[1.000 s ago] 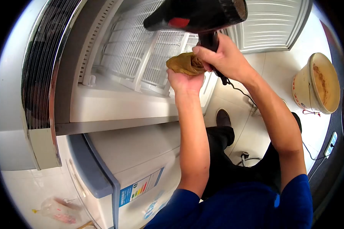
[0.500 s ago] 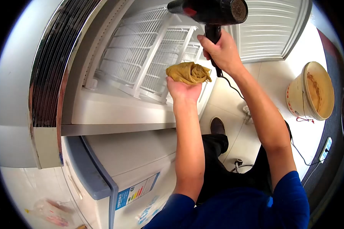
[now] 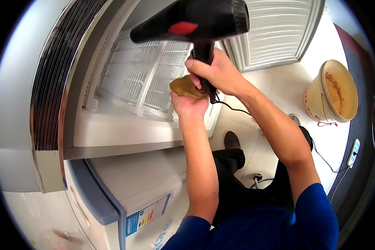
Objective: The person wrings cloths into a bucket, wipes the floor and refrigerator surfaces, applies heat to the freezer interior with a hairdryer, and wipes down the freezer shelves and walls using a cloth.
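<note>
My right hand grips the handle of a black hair dryer with a red patch on its side. The nozzle points left, across the inside of an opened white freezer compartment with frosty-looking wire racks. Just below the handle, my left hand is turned palm up under a crumpled yellow-brown cloth. The dryer's handle and my right hand cover part of this cloth. From the handle's end a black cord runs off to the right.
A ribbed white door stands open at the upper right. On the floor sits a stained bucket, with a power strip nearby. A white chest unit with a blue-grey edge stands at lower left.
The hair dryer has shifted left and appears larger, with its handle now in front of the cloth. My left hand and the cloth have moved slightly left and down in view.
</note>
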A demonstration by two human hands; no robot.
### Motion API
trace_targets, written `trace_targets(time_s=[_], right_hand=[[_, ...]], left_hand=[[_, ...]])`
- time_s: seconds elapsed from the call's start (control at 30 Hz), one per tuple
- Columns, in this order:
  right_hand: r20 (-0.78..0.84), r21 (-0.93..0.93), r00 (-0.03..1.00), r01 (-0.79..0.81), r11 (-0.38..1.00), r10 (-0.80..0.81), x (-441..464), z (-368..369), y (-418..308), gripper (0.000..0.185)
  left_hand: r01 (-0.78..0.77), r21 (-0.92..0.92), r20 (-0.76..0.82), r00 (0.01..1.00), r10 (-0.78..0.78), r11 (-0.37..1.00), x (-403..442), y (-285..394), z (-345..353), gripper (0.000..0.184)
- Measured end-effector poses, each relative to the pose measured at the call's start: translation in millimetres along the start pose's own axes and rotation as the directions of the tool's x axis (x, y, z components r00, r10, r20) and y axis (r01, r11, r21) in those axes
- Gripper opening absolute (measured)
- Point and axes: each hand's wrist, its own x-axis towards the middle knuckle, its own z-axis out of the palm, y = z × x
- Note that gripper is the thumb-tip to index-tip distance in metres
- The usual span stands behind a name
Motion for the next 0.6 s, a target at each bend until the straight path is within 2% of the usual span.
trace_targets(time_s=[0.03,0.07,0.13,0.17,0.2,0.3,0.33,0.43,0.53,0.6], right_hand=[[-0.039,0.102,0.999,-0.006,0.995,0.01,2.3,-2.1,-0.7,0.032],[-0.054,0.158,0.998,0.03,0.987,-0.022,6.7,-6.4,-1.4,0.028],[-0.144,0.392,0.987,-0.014,0.92,0.076,10.6,-12.2,-5.4,0.026],[-0.134,0.512,0.986,-0.016,0.859,0.098,13.9,-19.1,-3.2,0.023],[-0.181,0.647,0.978,0.038,0.762,0.105,17.4,-22.3,-2.1,0.024],[-0.099,0.91,0.99,0.049,0.411,0.103,28.8,-44.1,8.9,0.024],[-0.109,0.939,0.986,0.06,0.338,0.126,28.3,-46.8,10.2,0.023],[-0.095,0.969,0.984,0.057,0.24,0.148,32.1,-41.7,15.9,0.024],[-0.041,0.983,0.99,0.017,0.182,0.131,38.9,-29.4,17.5,0.022],[-0.083,0.976,0.983,0.047,0.211,0.166,42.3,-20.8,16.5,0.022]], left_hand=[[-0.002,0.0,-0.039,0.999,0.002,1.0,0.4,-0.9,-1.3,0.05],[0.006,0.009,-0.037,0.999,-0.005,1.0,3.4,-0.9,-3.7,0.05],[0.038,0.004,-0.041,0.998,-0.038,0.999,9.9,-0.3,-9.6,0.053],[0.031,0.02,-0.048,0.998,-0.03,0.999,12.2,0.0,-12.4,0.053],[0.04,0.039,-0.047,0.998,-0.038,0.998,16.2,-0.7,-14.5,0.053],[0.012,0.055,-0.07,0.997,-0.008,0.998,22.0,4.1,-24.1,0.051],[0.011,0.088,-0.079,0.997,-0.004,0.996,23.9,5.2,-24.9,0.051],[-0.06,0.168,-0.074,0.995,0.073,0.984,27.5,4.2,-29.0,0.049],[-0.065,0.202,-0.024,0.997,0.071,0.977,29.0,6.2,-34.7,0.056],[-0.041,0.179,0.02,0.999,0.038,0.983,29.8,10.6,-39.3,0.057]])
